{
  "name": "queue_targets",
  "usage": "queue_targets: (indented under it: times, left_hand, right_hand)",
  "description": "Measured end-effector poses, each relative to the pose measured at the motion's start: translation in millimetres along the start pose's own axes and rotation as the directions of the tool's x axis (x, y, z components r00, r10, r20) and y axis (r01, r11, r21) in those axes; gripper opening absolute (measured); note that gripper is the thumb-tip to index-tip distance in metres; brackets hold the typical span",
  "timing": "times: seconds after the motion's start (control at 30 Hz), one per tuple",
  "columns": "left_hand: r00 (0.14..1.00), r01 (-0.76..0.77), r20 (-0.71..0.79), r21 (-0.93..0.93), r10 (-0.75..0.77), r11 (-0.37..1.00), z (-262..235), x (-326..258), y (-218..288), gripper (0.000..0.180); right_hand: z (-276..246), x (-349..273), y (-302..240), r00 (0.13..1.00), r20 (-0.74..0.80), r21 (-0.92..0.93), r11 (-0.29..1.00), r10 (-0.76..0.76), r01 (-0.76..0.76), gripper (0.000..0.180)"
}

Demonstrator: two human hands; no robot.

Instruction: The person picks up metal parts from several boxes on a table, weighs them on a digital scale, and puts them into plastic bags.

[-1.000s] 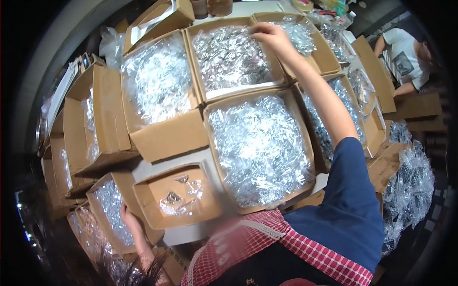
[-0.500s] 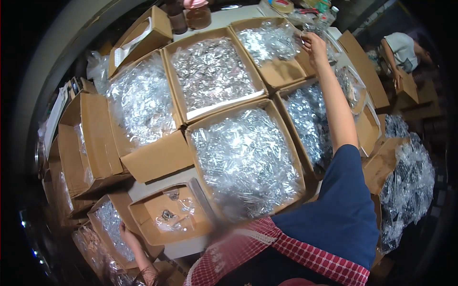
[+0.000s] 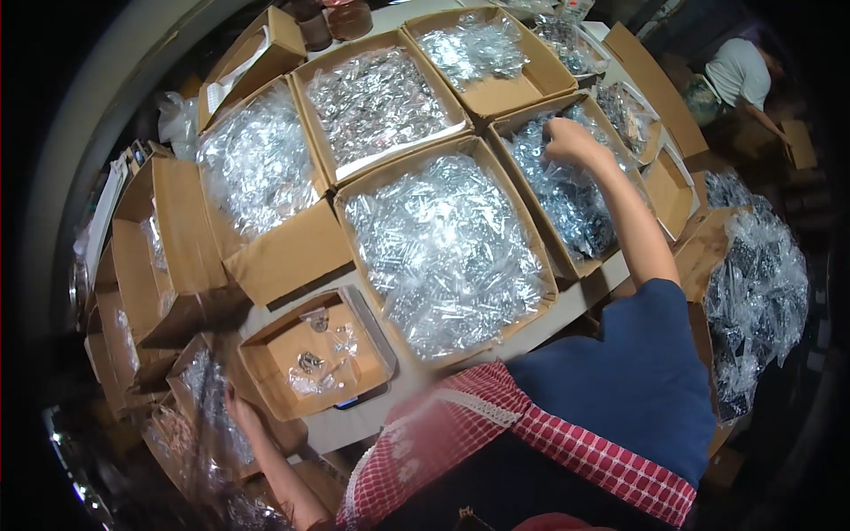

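Note:
My right hand (image 3: 574, 146) is down in a cardboard box (image 3: 560, 265) filled with clear bags of bluish metal parts (image 3: 575, 208). Its fingers curl in over the bags, and whatever they grip is hidden beneath them. At the lower left, my left hand (image 3: 241, 412) lies at the edge of a smaller box of clear plastic bags (image 3: 211, 398). The fingers there are partly hidden and blurred, so their grip does not show. Between my arms stands a large box (image 3: 547, 310) heaped with bagged silvery pieces (image 3: 447, 252).
A shallow box (image 3: 266, 398) with a few small bags stands near the front. More open boxes of bagged parts (image 3: 376, 106) fill the table's far side. A large plastic-wrapped heap (image 3: 757, 301) is at the right. Another person (image 3: 744, 75) bends over cartons at the far right.
My right hand has come down and nearer, from the far box of bags to the box of bluish parts. My left hand stays by the same small box. The view has shifted slightly.

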State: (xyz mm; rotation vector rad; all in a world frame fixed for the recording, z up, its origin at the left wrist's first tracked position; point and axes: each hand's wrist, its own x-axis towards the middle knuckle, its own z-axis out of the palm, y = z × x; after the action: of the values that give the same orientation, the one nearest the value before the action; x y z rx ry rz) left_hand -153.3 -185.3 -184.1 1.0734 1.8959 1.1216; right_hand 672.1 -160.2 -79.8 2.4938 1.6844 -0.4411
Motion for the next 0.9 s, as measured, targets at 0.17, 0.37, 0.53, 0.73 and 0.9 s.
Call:
queue_targets:
  times: [0.17,0.37,0.53,0.73,0.9]
  left_hand:
    - [0.997,-0.061,-0.024,0.209,0.067,0.976,-11.8,8.0,-13.7,0.024]
    - [0.999,-0.03,-0.025,0.116,0.033,0.993,3.9,0.4,-0.1,0.032]
    - [0.989,0.02,-0.148,0.248,0.018,0.968,1.7,-6.7,13.9,0.05]
    - [0.986,0.003,-0.161,0.218,0.033,0.976,16.1,-17.6,32.0,0.062]
    - [0.983,-0.005,-0.18,0.149,0.032,0.989,14.9,-18.5,24.5,0.066]
  right_hand:
    - [-7.5,-3.1,19.5,0.984,-0.158,0.421,0.896,-0.079,0.139,0.015]
    - [-37.4,-56.8,-18.3,0.976,-0.21,0.93,0.32,0.061,0.18,0.02]
    - [-34.5,-59.6,-62.9,0.959,-0.083,0.996,0.015,-0.271,0.09,0.017]
    - [10.4,-29.5,-142.7,0.916,-0.119,0.589,0.715,-0.383,0.376,0.027]
    - [5.5,-16.9,-176.3,0.85,-0.016,-0.019,0.85,-0.526,0.526,0.044]
